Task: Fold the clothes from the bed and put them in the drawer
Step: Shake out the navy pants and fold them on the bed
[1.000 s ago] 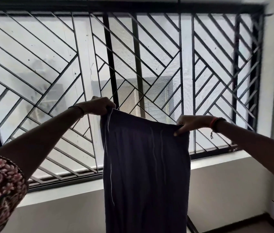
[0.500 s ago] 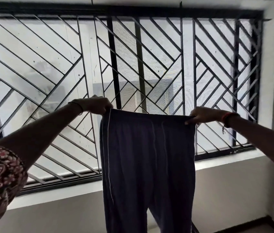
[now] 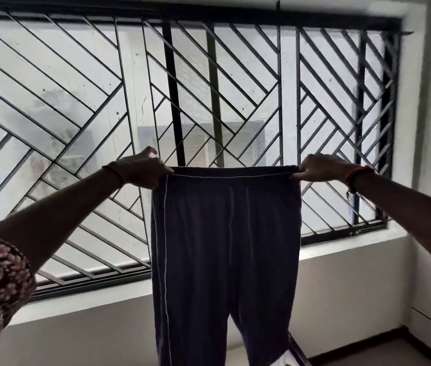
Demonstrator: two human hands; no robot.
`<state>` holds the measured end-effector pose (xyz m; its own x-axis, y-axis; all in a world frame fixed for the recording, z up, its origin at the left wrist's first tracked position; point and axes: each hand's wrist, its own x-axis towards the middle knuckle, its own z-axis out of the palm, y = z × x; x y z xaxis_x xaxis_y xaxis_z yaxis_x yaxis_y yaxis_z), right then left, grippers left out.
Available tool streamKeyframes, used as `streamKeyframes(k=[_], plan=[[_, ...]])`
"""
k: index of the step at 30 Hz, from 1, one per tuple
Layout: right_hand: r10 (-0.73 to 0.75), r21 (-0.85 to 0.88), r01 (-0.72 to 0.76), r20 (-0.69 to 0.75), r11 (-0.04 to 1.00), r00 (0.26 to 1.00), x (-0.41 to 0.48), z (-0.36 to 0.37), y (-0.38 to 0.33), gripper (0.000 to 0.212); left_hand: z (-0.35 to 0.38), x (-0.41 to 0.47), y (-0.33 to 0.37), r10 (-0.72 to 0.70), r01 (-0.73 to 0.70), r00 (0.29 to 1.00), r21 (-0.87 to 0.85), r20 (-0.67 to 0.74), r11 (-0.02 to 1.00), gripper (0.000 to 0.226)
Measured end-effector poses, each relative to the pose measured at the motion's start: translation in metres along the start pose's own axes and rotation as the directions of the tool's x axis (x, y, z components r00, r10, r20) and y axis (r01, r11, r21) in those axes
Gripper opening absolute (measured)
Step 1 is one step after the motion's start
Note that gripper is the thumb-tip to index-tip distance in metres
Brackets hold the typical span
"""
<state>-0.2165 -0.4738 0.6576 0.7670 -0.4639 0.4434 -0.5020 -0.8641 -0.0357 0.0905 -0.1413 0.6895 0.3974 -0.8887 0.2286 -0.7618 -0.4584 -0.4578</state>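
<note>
Both hands hold the trousers (image 3: 225, 247) up in front of the window grille (image 3: 77, 107) — the left hand (image 3: 143, 171) grips one waistband corner in closed fingers, the right hand (image 3: 320, 170) pinches the other. The waistband is stretched taut between them; the legs hang straight down.

A strip of brownish floor (image 3: 407, 355) shows at lower right, a dark frame edge (image 3: 297, 351) just left of it.

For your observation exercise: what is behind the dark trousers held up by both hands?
Behind the trousers are the window grille, the sill and the white wall below. The cloth hides the stretch of these directly behind it.
</note>
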Motion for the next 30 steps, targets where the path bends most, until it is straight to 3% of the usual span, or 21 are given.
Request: streamKeyframes(k=[2, 3, 6, 7, 14, 17, 21, 24, 30], plan=[[0.029, -0.025, -0.030, -0.033, 0.999, 0.999, -0.006, 0.001, -0.005, 0.039, -0.006, -0.012, 0.010, 0.032, -0.025, 0.996, -0.079, 0.087, 0.997, 0.034], [0.053, -0.027, -0.054, -0.055, 0.998, 0.997, -0.008, 0.001, -0.007, 0.039, -0.005, -0.017, 0.014, 0.055, -0.051, 0.997, -0.066, 0.048, 0.997, 0.034], [0.109, -0.004, -0.111, -0.136, 0.994, 0.985, -0.012, 0.004, -0.012, 0.039, -0.014, -0.034, 0.040, 0.130, -0.090, 0.982, 0.264, -0.139, 0.960, 0.052], [0.117, 0.014, -0.116, -0.165, 0.993, 0.979, -0.014, 0.005, -0.014, 0.038, -0.018, -0.038, 0.047, 0.142, -0.085, 0.974, 0.301, -0.175, 0.950, 0.054], [0.123, 0.103, -0.097, -0.286, 0.990, 0.950, -0.022, 0.006, -0.027, 0.034, -0.019, -0.041, 0.061, -0.094, 0.124, 0.988, 0.278, -0.120, 0.952, 0.040], [0.058, 0.083, -0.033, -0.324, 0.996, 0.944, -0.028, 0.009, -0.033, 0.031, -0.022, -0.041, 0.066, -0.221, 0.221, 0.975, 0.019, -0.007, 0.975, 0.040], [0.053, 0.110, -0.016, -0.346, 0.994, 0.937, -0.038, 0.018, -0.038, 0.028, -0.017, -0.038, 0.069, -0.231, 0.242, 0.970, -0.268, 0.070, 0.933, 0.037], [0.108, 0.189, -0.052, -0.301, 0.981, 0.947, -0.043, 0.026, -0.039, 0.028, -0.012, -0.037, 0.070, -0.235, 0.249, 0.968, -0.335, 0.083, 0.909, 0.034], [0.153, 0.344, -0.101, -0.128, 0.934, 0.980, -0.057, 0.045, -0.039, 0.024, -0.014, -0.040, 0.079, -0.202, 0.173, 0.979, -0.432, -0.020, 0.885, 0.027]])
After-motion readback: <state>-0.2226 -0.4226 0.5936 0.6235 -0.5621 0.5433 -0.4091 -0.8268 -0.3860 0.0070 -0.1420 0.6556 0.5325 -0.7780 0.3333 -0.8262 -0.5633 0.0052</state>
